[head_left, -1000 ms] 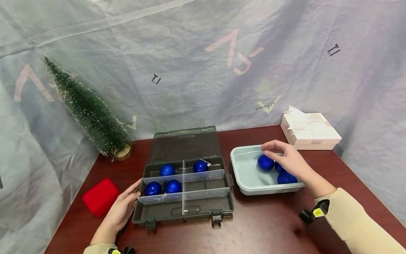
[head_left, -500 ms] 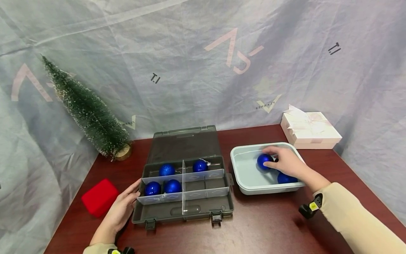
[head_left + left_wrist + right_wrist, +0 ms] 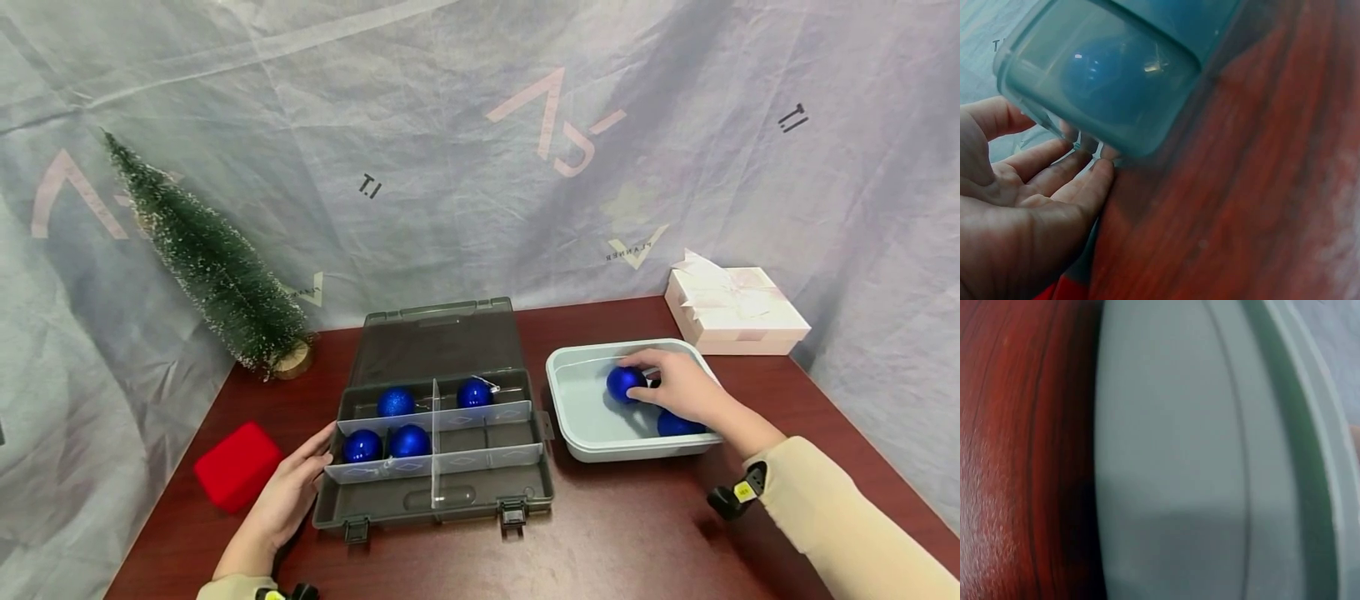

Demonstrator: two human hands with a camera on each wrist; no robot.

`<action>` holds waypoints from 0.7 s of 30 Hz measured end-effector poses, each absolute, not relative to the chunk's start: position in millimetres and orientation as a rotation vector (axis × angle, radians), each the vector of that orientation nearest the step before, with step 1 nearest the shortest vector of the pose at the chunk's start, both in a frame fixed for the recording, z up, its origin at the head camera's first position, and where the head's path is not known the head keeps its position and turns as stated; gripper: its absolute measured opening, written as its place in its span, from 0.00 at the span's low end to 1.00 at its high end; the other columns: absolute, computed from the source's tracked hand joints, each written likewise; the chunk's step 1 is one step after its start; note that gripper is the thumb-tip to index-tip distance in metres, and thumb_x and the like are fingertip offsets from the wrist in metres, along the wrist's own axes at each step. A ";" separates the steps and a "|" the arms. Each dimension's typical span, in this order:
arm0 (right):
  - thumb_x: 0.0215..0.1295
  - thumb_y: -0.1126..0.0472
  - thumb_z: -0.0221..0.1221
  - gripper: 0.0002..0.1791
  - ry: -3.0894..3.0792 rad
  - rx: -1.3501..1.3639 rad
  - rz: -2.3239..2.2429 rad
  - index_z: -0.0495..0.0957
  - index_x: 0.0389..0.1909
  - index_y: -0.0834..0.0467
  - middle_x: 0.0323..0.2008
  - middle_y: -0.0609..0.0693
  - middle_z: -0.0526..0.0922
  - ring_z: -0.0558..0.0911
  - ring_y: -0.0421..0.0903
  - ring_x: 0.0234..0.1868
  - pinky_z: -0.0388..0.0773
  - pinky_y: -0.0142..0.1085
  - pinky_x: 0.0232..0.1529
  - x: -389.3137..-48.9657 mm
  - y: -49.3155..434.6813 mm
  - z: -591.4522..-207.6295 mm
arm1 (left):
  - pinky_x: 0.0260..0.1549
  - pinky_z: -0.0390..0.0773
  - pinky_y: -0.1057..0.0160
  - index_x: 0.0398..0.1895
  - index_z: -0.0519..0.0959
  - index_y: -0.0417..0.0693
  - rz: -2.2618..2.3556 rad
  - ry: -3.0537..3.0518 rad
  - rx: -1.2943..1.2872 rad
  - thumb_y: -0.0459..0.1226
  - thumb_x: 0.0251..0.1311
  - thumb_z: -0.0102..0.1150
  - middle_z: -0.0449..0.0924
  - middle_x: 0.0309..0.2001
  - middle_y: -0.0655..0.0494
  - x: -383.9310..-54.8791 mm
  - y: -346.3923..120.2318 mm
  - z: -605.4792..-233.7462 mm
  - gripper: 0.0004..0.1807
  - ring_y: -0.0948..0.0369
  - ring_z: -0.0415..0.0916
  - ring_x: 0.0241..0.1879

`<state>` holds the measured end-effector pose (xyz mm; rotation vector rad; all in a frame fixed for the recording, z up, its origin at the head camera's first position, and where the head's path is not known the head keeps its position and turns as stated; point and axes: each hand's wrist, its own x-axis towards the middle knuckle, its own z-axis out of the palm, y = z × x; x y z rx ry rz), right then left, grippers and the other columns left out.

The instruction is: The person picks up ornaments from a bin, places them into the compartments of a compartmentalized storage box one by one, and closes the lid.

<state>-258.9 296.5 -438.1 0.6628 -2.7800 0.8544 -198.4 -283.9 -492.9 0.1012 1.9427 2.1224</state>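
In the head view my right hand [image 3: 678, 387] reaches into a pale grey-blue plastic tub [image 3: 581, 421] and pinches a matte blue Christmas ball [image 3: 624, 384] between thumb and fingers. Another blue ball [image 3: 677, 423] lies under the hand, partly hidden by it. The right wrist view is filled by the tub's outer wall [image 3: 1172, 437]. My left hand [image 3: 288, 492] rests with relaxed fingers against the left side of a smoky clear compartment box [image 3: 487, 496]; the left wrist view shows the fingertips [image 3: 1102, 175] at its corner. Several blue balls [image 3: 409, 442] sit in its compartments.
The box's lid [image 3: 442, 346] lies folded back behind it. A red block [image 3: 238, 467] is on the left, with a small frosted Christmas tree [image 3: 217, 267] behind. A white gift box [image 3: 735, 308] stands at the back right, before a grey cloth backdrop [image 3: 465, 167].
My right hand has lowered into the tub, and its fingers have closed on the blue Christmas ball. My left hand has stayed at the box.
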 end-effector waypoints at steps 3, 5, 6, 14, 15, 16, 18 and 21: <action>0.58 0.65 0.74 0.22 -2.745 0.611 1.035 0.84 0.54 0.63 0.49 0.57 0.86 0.85 0.57 0.49 0.84 0.48 0.46 -256.9 295.0 -435.0 | 0.72 0.38 0.39 0.81 0.47 0.35 2.111 1.952 0.097 0.32 0.76 0.44 0.39 0.81 0.41 -198.6 -283.9 -493.5 0.35 0.43 0.32 0.78; 0.60 0.62 0.73 0.21 -2.722 0.571 1.149 0.84 0.54 0.61 0.49 0.56 0.86 0.85 0.56 0.49 0.84 0.43 0.45 -254.5 292.2 -431.0 | 0.72 0.41 0.42 0.81 0.47 0.36 2.096 1.963 0.094 0.32 0.77 0.44 0.40 0.81 0.42 -198.7 -283.9 -493.3 0.35 0.44 0.33 0.78; 0.61 0.60 0.73 0.21 -2.713 0.552 1.205 0.84 0.55 0.60 0.50 0.55 0.86 0.85 0.55 0.50 0.84 0.40 0.45 -253.0 290.2 -428.6 | 0.72 0.42 0.43 0.81 0.47 0.36 2.093 1.968 0.096 0.33 0.77 0.44 0.40 0.81 0.42 -198.6 -283.9 -493.1 0.34 0.44 0.33 0.78; 0.69 0.60 0.67 0.20 -2.612 0.532 1.614 0.80 0.59 0.60 0.56 0.56 0.82 0.83 0.47 0.54 0.79 0.31 0.49 -238.2 254.2 -408.2 | 0.72 0.38 0.39 0.82 0.46 0.37 2.097 1.959 0.081 0.33 0.77 0.43 0.39 0.81 0.42 -198.0 -283.8 -491.7 0.35 0.44 0.34 0.78; 0.69 0.61 0.66 0.20 -2.601 0.548 1.648 0.80 0.60 0.60 0.57 0.57 0.82 0.83 0.47 0.55 0.79 0.32 0.50 -236.2 247.9 -405.9 | 0.72 0.39 0.40 0.82 0.47 0.37 2.091 1.964 0.073 0.33 0.77 0.44 0.39 0.81 0.43 -198.1 -283.6 -491.7 0.34 0.44 0.35 0.78; 0.69 0.61 0.66 0.20 -2.590 0.563 1.684 0.80 0.60 0.60 0.58 0.57 0.81 0.82 0.48 0.55 0.79 0.33 0.50 -234.5 241.4 -403.9 | 0.72 0.39 0.40 0.82 0.47 0.37 2.091 1.966 0.072 0.33 0.77 0.44 0.40 0.81 0.43 -198.1 -283.3 -491.8 0.34 0.44 0.35 0.78; 0.69 0.62 0.66 0.19 -2.565 0.600 1.726 0.80 0.59 0.60 0.58 0.56 0.81 0.81 0.50 0.56 0.80 0.34 0.50 -232.0 228.0 -401.0 | 0.72 0.40 0.41 0.82 0.47 0.38 2.086 1.969 0.066 0.34 0.77 0.44 0.40 0.81 0.44 -198.0 -283.1 -492.1 0.35 0.45 0.36 0.78; 0.68 0.63 0.66 0.19 -2.530 0.671 1.770 0.81 0.58 0.59 0.57 0.53 0.82 0.81 0.53 0.56 0.80 0.37 0.51 -229.3 205.7 -398.9 | 0.72 0.40 0.42 0.82 0.47 0.38 2.088 1.967 0.073 0.33 0.77 0.44 0.39 0.81 0.43 -198.0 -283.2 -492.6 0.35 0.45 0.35 0.78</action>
